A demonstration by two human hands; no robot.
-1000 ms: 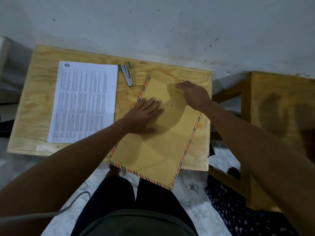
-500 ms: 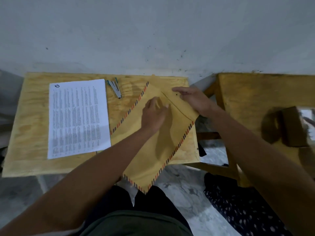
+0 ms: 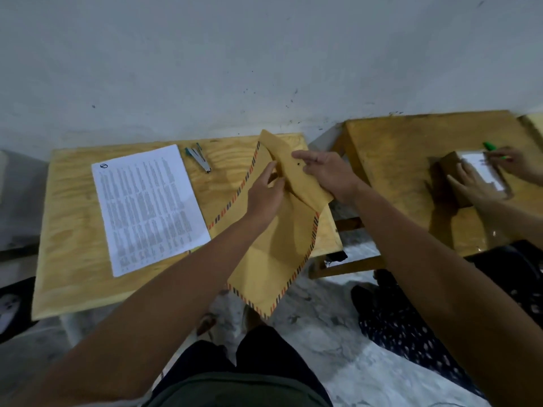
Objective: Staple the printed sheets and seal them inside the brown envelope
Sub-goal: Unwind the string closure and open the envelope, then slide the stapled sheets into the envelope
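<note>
Wall [image 3: 264,54], pale, scuffed w/ dark specks, is filling top half of view.

Wooden table [image 3: 70,230] is sitting against wall, plywood top.

Second wooden table [image 3: 396,160] is standing to the right, near but apart. Another person's hands are resting there on a brown box [image 3: 449,177] w/ white label; one of them is holding a green pen [image 3: 490,146].

Brown envelope [image 3: 270,259], striped red/dark border, is lying diagonally over right part of first table, lower corner overhanging front edge above the floor. Flap [image 3: 296,171] is lifted up off the body, small dark dot on it.

Printed sheets [image 3: 147,207] are lying flat on table, left of envelope, right lower corner touching or just under envelope edge; can't tell which. Dense text columns, circled mark at top left corner. Whether stapled: can't tell.

Left hand [image 3: 264,198] is at envelope mouth, fingers curled together, gripping edge of the opening below the flap. Fingertips partly hidden in the fold, so exact pinch pt not visible.

Right hand [image 3: 329,171] is holding the flap from the right side, fingers stretched fwd along it, thumb closing on its near face; flap is pinched between thumb and fingers.

Stapler [image 3: 199,160], metal w/ blue-green end, is lying on table near back edge, between sheets' top right corner and envelope, apart from both.
</note>
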